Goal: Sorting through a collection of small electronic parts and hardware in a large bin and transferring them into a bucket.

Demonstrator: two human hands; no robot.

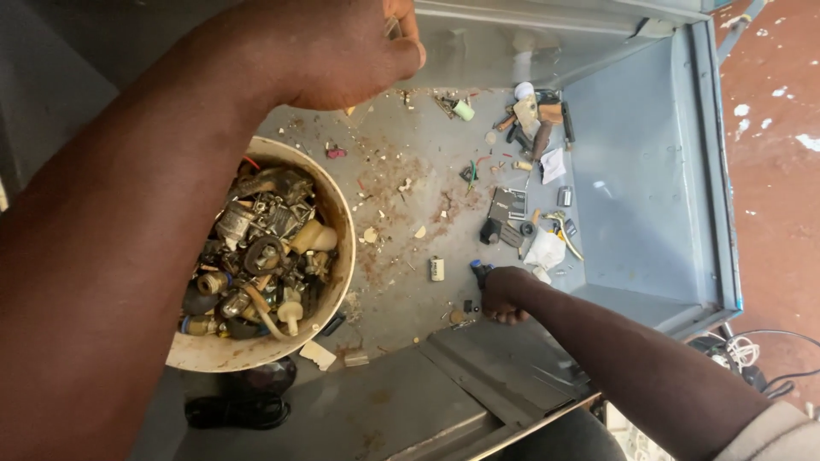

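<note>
My left hand (342, 51) is raised close to the camera, fingers closed on a small grey metal piece (393, 26) that is mostly hidden. Below my left forearm stands a round cream tub (343, 224), filled with several metal fittings, hoses and plastic parts. My right hand (506, 295) reaches down to the grey metal floor (401, 256) of an open box. Its fingers are closed around a small dark part with a blue tip (477, 268). A short white cylinder (437, 269) lies just left of that hand.
Small scraps litter the box floor: a black block (509, 205), crumpled white paper (547, 249), a pale green cylinder (464, 109), and wood and metal bits at the back (534, 119). Grey walls (641, 171) enclose the right side. Cables (745, 350) lie on the red floor.
</note>
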